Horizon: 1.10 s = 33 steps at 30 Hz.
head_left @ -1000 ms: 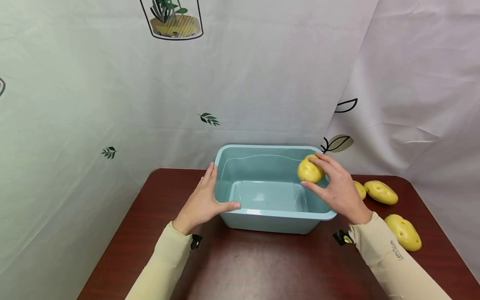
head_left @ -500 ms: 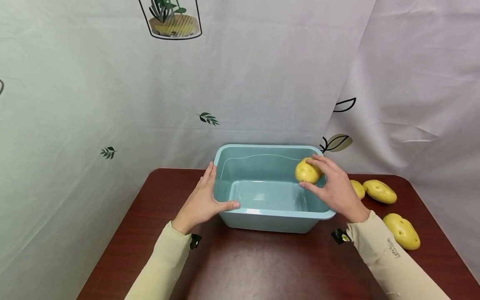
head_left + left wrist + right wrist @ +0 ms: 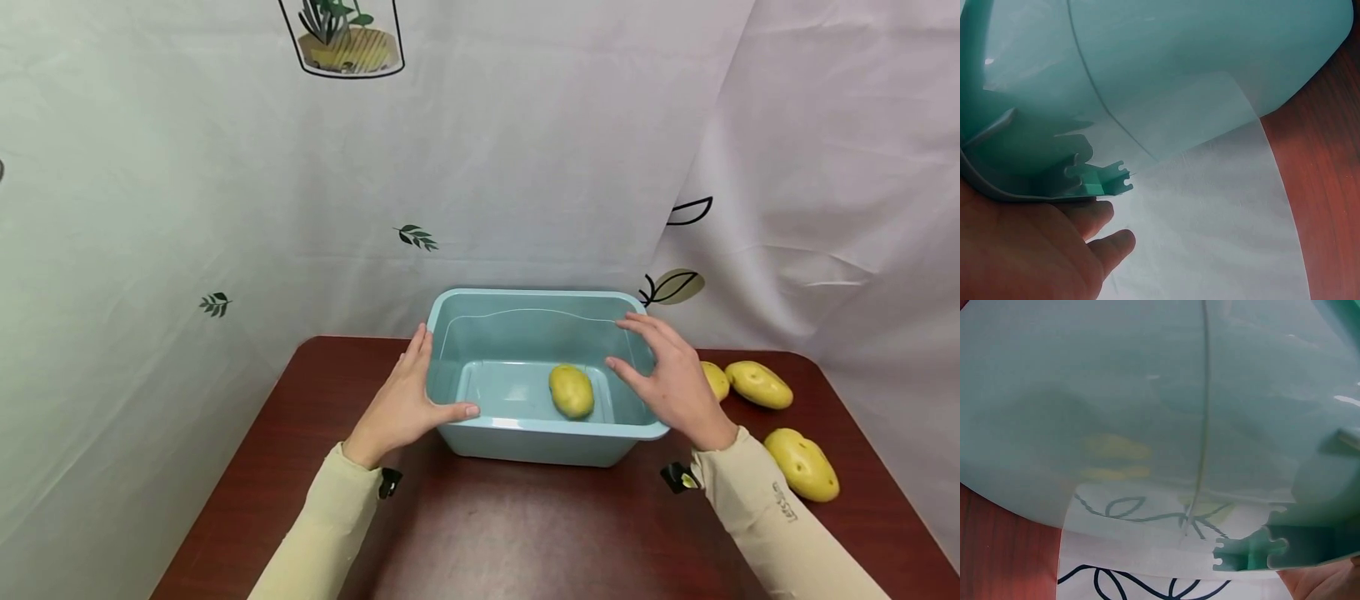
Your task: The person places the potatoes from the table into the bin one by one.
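In the head view a pale blue plastic basin (image 3: 540,442) stands on the table. One yellow potato (image 3: 572,392) lies on its floor, right of the middle. My left hand (image 3: 405,404) rests at the basin's near left corner, its thumb along the front rim and its straight fingers at the left side. In the left wrist view, the left fingers (image 3: 1113,247) lie below the basin's rim. My right hand (image 3: 675,379) is at the right end of the basin, thumb and fingers spread apart with nothing between them. Only a sliver of that hand shows in the right wrist view.
Right of the basin, on the dark red table (image 3: 480,533), lie more potatoes: one far one (image 3: 759,384), another (image 3: 715,381) partly behind my right hand, and one (image 3: 802,464) beside the right sleeve. A pale printed cloth (image 3: 525,167) hangs close behind the basin.
My right hand has let go of the potato it held over the basin, and the potato has dropped to the basin floor. The left hand has stayed at the basin's corner.
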Available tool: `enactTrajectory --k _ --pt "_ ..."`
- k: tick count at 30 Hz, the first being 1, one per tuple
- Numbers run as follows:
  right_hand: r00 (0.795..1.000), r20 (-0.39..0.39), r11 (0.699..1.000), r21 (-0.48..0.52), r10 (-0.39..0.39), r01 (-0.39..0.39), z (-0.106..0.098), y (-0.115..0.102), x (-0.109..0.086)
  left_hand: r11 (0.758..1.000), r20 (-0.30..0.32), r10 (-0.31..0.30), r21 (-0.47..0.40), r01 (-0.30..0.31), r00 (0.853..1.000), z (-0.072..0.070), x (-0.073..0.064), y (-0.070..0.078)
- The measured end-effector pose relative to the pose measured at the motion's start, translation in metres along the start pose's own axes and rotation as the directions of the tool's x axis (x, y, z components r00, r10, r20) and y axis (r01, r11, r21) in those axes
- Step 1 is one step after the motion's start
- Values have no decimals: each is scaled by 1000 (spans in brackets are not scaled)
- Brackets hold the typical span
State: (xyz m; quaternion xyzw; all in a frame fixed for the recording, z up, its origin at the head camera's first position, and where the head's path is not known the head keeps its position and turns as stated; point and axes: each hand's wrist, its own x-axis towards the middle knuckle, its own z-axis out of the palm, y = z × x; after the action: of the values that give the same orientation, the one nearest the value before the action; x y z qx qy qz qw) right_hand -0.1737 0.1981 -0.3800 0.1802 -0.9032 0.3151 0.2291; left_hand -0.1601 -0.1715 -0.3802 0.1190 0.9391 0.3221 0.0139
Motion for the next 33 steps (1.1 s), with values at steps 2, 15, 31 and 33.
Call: enactTrajectory --k 2,15,31,33 --pt "1000 1 1000 2 3 -3 0 0 0 1000 3 -3 -2 3 1000 0 0 0" --pt "999 -44 1000 -3 -2 2 2 1 -2 1000 6 -9 -6 9 1000 0 -1 0" --pt "993 -115 1000 -16 -17 16 0 1 -3 1000 9 -8 -11 9 1000 0 0 1" --pt "992 -121 999 -27 -24 21 0 1 -3 1000 10 -10 -11 10 1000 0 1 1"
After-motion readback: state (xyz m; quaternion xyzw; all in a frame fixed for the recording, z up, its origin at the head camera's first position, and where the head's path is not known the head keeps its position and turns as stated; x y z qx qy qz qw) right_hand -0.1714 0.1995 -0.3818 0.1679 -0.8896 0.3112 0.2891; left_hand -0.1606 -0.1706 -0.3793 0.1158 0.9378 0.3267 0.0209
